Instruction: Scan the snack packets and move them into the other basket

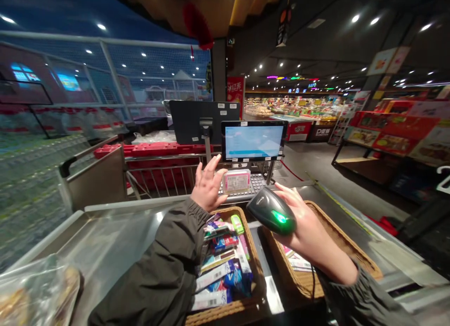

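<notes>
My right hand (298,211) is wrapped round a black barcode scanner (272,210) with a green light glowing on its top. My left hand (208,183) is raised with its fingers spread, just left of a small pink-edged card in a clear holder (236,181). Whether a fingertip touches that card I cannot tell. Behind the card lies a keyboard (258,181), partly covered. Below my left hand, a wicker basket (258,265) holds several colourful small packets (223,260). A second wicker basket (346,237) sits under my right forearm, with a few pink and white packets in it.
A lit monitor (253,141) stands behind the keyboard, a darker screen (193,122) to its left. A clear bag of food (38,291) lies on the metal counter (116,241) at left. Beyond are a metal cart (96,176) and red display shelves (393,134).
</notes>
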`<state>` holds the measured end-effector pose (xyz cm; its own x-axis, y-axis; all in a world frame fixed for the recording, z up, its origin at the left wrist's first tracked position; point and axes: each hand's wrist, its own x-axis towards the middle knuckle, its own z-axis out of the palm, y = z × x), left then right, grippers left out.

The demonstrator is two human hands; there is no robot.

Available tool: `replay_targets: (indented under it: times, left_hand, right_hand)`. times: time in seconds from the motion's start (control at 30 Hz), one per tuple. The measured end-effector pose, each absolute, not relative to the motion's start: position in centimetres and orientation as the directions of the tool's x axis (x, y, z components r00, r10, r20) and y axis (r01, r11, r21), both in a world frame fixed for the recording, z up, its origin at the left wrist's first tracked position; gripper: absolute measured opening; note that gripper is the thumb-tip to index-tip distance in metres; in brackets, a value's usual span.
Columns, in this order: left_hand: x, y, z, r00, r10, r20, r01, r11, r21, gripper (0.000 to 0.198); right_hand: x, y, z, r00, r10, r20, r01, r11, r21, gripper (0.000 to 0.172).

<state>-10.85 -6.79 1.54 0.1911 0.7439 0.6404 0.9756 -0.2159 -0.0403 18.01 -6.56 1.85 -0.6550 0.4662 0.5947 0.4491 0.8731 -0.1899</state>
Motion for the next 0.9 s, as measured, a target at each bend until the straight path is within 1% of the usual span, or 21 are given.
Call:
replay_targets:
  times: [0.23, 0.47, 0.73, 0.83, 0.9]
  left_hand:
    - [-12.6, -7.6, 0.6, 0.172, 0.766, 0.619, 0.979, -0.205, -0.018, 0.066]
    - [-13.4, -8.3, -1.4, 0.154, 0.812, 0.563, 0.98, -0.2, 0.021, 0.065]
    - [-14.8, -9.4, -6.4, 0.165, 0.909, 0.382, 0.976, -0.207, 0.071, 0.062]
    - [-15.6, -9.8, -8.0, 0.117, 0.943, 0.311, 0.985, -0.15, 0.084, 0.059]
    - [-16.3, -10.2, -8.9, 0.064, 0.966, 0.251, 0.992, -0.088, 0.085, 0.053]
  right_hand:
    - [17.2, -6.7, 1.3, -0.658, 0.482, 0.578, 0.461, 0.865, -0.197, 0.048]
    - [17.0, -7.0, 0.5, -0.65, 0.528, 0.547, 0.477, 0.844, -0.247, 0.047]
    - [17.4, -6.5, -1.1, -0.647, 0.568, 0.509, 0.482, 0.822, -0.303, 0.048]
    - [17.5, -6.4, -1.5, -0.637, 0.584, 0.503, 0.493, 0.811, -0.316, 0.045]
    - [17.7, -6.4, -1.6, -0.633, 0.589, 0.503, 0.495, 0.807, -0.322, 0.043]
